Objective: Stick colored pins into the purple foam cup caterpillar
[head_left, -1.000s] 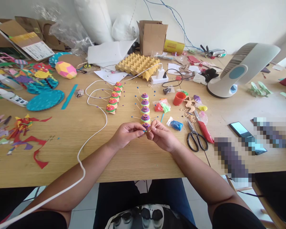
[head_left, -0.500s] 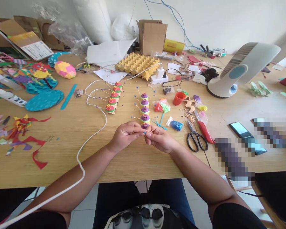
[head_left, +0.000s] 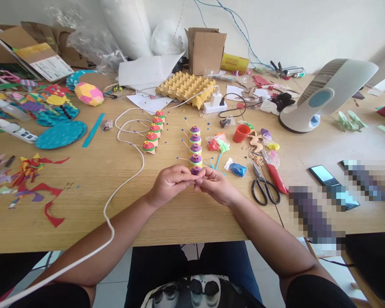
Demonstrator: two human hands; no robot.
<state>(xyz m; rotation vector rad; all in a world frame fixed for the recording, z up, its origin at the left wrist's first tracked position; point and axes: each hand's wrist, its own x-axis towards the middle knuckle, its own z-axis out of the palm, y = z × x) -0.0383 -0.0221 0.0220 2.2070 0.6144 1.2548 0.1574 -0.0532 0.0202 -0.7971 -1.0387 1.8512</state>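
My left hand [head_left: 175,182] is closed, its thumb and forefinger pinched together at the near end of the purple row. Fingertip to fingertip with it, my right hand [head_left: 214,184] is closed on a thin wooden toothpick [head_left: 211,179]. A small piece of blue clay showed between the fingertips a moment ago; fingers now cover it. Just beyond lies a caterpillar-like row of purple-topped egg-carton cups [head_left: 195,148], with blue-tipped toothpicks sticking out at its sides. My hands partly hide its nearest cup. To the left stands a similar red-and-green row [head_left: 152,136].
Black-handled scissors [head_left: 265,188], a red-handled knife [head_left: 276,173], a bag of blue clay [head_left: 236,167] and a red cup [head_left: 241,133] lie to the right. A white cable [head_left: 125,184] crosses the left side. Behind are a yellow egg tray [head_left: 182,87] and a fan [head_left: 321,98].
My fingertips have drawn closer together and cover the blue clay that showed between them. The toothpick at my right hand now lies flatter. The rows on the table have not moved.
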